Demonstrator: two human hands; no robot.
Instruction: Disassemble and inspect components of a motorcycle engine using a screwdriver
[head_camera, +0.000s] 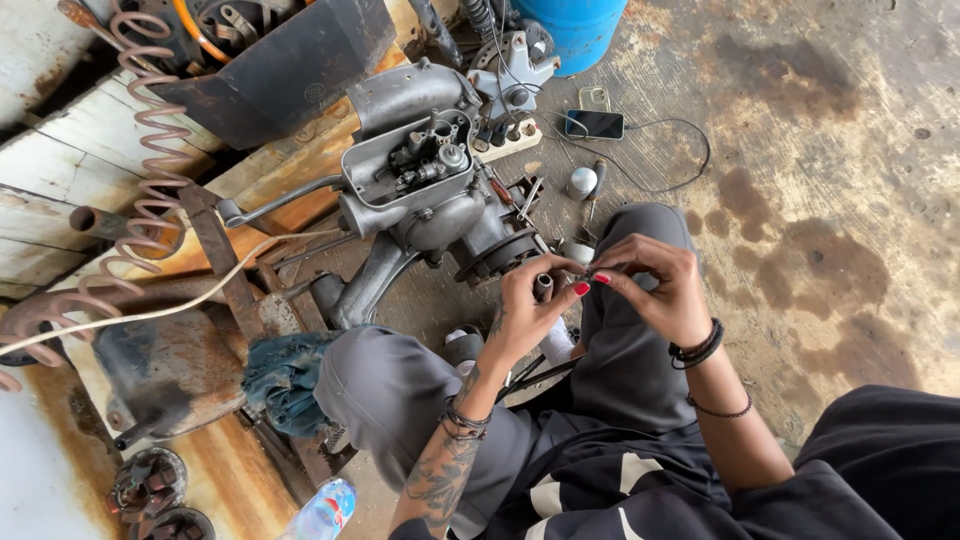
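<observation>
Surroundings: grey engine block (430, 190) on its side on stained concrete floor (820, 180), directly ahead of the knees; coiled hose (140, 170) at left; blue rag (285, 375); phone (594, 124) with cable; blue drum (578, 28); plastic bottle (325, 512) at bottom.

Held item: small dark cylindrical part (543, 287), above the lap. Left hand (525, 300) curled around it, gripping; right hand (655, 285) pinching at its upper end, fingertips meeting the left thumb.
</observation>
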